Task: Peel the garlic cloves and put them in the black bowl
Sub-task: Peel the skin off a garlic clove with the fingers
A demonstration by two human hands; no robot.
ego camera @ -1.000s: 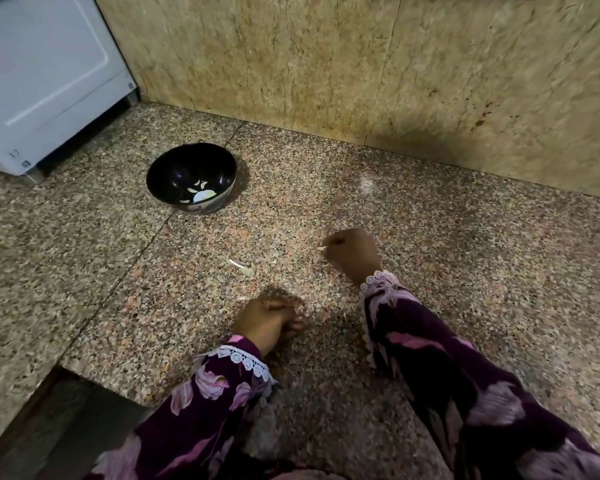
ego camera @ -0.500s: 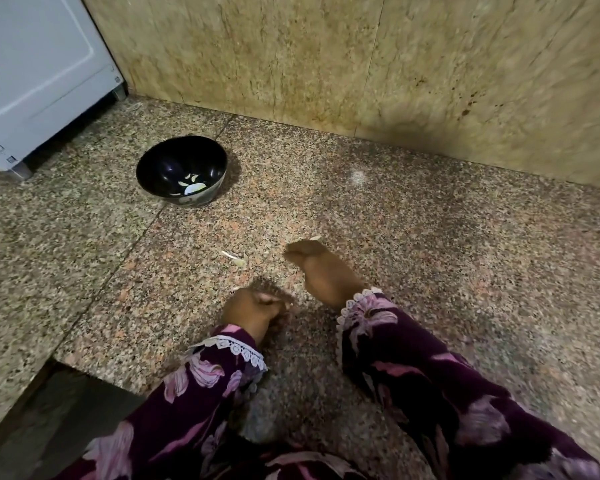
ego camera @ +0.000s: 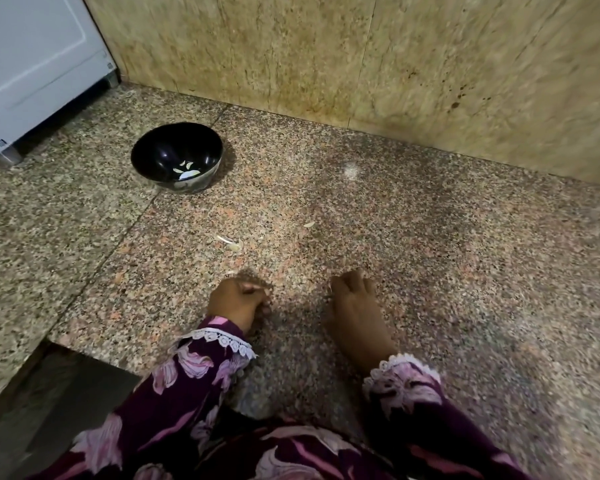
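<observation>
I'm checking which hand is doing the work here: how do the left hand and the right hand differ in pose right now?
The left hand is curled into a loose fist, fingers tucked toward the palm; whether it holds anything is hidden. The right hand lies flatter, its fingers bent down onto the granite counter. The left hand sits nearer the black bowl than the right hand. Both rest low on the counter, in purple floral sleeves with lace cuffs.

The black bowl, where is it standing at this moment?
In the head view the black bowl stands on the stone counter, far left, near the white appliance, beyond the left hand.
</observation>
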